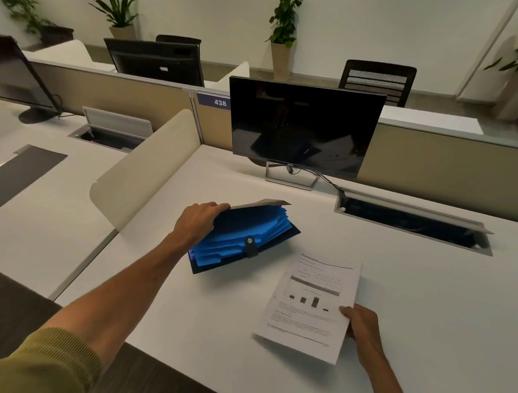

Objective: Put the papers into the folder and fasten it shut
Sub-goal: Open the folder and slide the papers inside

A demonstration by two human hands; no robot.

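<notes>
A dark expanding folder (241,240) with bright blue dividers lies open on the white desk (425,292), its mouth facing me. A black strap with a metal snap (251,246) hangs over its front edge. My left hand (199,220) grips the folder's upper left corner and holds the flap up. To the right, my right hand (360,325) pinches the near right edge of a thin stack of printed papers (309,305) with a table and bar chart. The papers are lifted slightly off the desk, apart from the folder.
A dark monitor (302,127) on a silver stand sits behind the folder. An open cable tray (411,220) is set into the desk at the right. A cream divider panel (140,167) borders the desk on the left. Partition walls run behind.
</notes>
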